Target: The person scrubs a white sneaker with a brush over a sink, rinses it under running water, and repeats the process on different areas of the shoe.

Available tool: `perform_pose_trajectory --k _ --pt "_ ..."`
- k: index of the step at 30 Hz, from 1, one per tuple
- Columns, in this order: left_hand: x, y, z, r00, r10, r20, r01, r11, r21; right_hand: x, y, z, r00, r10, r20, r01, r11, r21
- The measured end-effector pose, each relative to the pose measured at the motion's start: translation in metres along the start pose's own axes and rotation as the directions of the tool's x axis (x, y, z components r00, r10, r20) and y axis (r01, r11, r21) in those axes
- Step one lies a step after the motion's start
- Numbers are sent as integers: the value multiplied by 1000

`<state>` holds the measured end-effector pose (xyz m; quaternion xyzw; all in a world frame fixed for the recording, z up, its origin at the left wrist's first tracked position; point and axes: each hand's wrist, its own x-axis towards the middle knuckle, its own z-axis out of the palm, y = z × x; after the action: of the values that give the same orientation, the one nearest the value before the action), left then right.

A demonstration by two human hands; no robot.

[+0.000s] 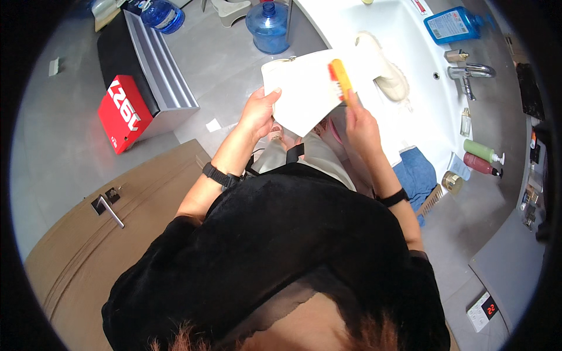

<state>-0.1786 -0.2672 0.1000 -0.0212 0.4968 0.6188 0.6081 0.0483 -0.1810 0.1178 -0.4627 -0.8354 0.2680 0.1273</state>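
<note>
A flat white zip pouch (303, 90) is held out in front of my body, over the floor beside the washbasin. My left hand (259, 112) grips its left edge, with the thumb on top. In my right hand (363, 131) is a yellow-handled scrub brush (341, 81) with red and white bristles. Its bristles face the pouch's right part; whether they touch it I cannot tell. A cream-coloured fabric item, perhaps a strap (388, 81), lies in the white washbasin (417, 112) to the right of the pouch.
A chrome faucet (467, 72) stands at the basin's far side, near a blue bottle (450, 25). Blue denim cloth (415, 169) and a comb (430, 202) lie by several toiletries. On the left are a red box (125, 115), a wooden door (118, 245) and a blue water jug (268, 28).
</note>
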Motion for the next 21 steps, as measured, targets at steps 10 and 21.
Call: perform_pose_trajectory --k 10,21 --pt "-6 4 6 1000 -17 17 18 998 -60 1 -23 9 953 -242 183 245 970 9" --pt "-1 -1 -2 995 18 97 -19 1000 4 5 -24 12 998 -12 67 19 994 -109"
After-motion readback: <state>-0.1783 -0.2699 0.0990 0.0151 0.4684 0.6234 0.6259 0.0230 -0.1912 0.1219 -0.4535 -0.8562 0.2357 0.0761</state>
